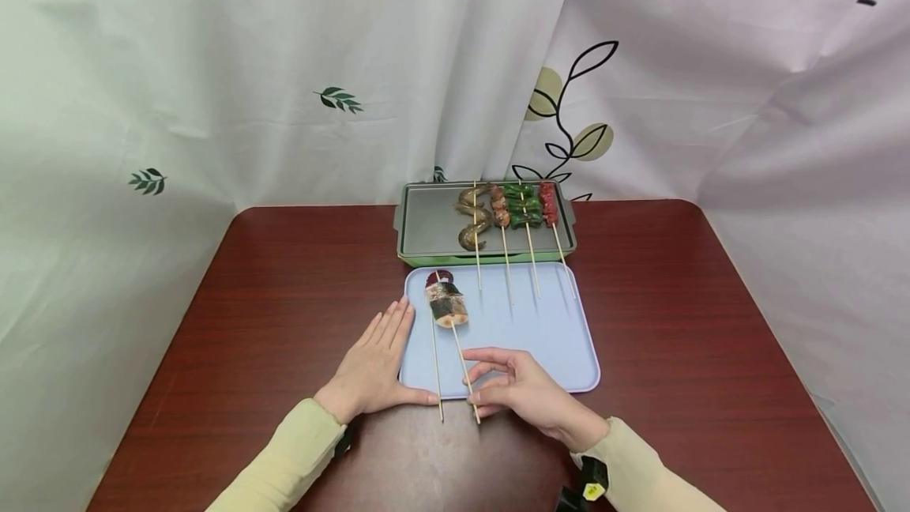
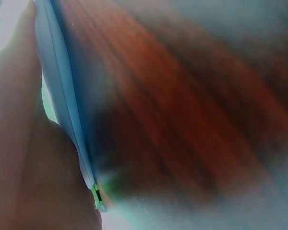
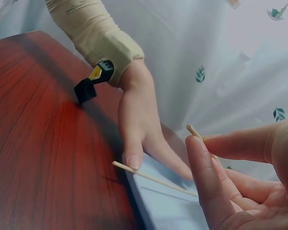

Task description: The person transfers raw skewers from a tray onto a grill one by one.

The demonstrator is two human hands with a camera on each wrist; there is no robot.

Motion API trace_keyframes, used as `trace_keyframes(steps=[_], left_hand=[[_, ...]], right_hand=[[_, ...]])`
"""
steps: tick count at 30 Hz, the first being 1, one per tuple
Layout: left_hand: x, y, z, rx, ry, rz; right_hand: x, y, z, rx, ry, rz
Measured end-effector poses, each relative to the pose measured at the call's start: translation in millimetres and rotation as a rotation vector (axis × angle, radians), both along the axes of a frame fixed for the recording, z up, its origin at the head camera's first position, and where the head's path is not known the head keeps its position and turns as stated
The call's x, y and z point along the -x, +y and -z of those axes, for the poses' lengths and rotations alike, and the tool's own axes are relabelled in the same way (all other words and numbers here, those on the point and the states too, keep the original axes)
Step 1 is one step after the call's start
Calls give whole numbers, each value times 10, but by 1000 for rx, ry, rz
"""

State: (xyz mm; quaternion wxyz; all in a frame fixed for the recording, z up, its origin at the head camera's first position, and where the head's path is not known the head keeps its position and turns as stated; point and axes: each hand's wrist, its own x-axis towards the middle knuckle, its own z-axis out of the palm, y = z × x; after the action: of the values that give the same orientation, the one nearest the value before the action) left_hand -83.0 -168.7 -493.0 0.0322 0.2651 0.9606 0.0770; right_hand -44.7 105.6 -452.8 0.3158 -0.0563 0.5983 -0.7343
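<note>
Pinching a fish skewer [image 1: 447, 309] over the blue tray [image 1: 529, 326] was the right grip [image 1: 517, 389] (head view); the left grip [image 1: 370, 366], fingers straight, lay at the tray's left edge. Left wrist: tray lay on tabletop [image 2: 173, 110]. Right wrist: left grip's thumb touched a second skewer [image 3: 153, 179].

Soft, even light fills the room in the head view, laying a pale sheen at six o'clock on the round-cornered, red-brown wooden table [image 1: 426, 457]. The left-wrist view is dim, blurred, burnt white at ten o'clock.
</note>
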Motion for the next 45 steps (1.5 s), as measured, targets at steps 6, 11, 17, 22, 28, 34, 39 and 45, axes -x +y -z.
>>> trace_keyframes(steps=[6, 11, 17, 22, 28, 34, 39, 45], left_hand=[[3, 6, 21, -17, 11, 1], [1, 4, 33, -27, 21, 6], [-1, 0, 38, -34, 30, 9], [1, 1, 33, -38, 29, 8], [8, -2, 56, -40, 37, 12], [14, -8, 79, -31, 34, 9], [9, 7, 8, -3, 4, 4], [8, 7, 19, -34, 19, 14]], right_hand=[[5, 3, -51, 19, 31, -19], [18, 11, -105, 39, 67, -40], [41, 10, -178, 38, 113, -49], [71, 2, -230, 42, 131, -40], [118, -3, -279, 36, 154, -30], [182, -13, -349, 20, 183, -16], [257, -15, -413, 12, 196, 0], [381, -12, -464, 8, 208, 31]])
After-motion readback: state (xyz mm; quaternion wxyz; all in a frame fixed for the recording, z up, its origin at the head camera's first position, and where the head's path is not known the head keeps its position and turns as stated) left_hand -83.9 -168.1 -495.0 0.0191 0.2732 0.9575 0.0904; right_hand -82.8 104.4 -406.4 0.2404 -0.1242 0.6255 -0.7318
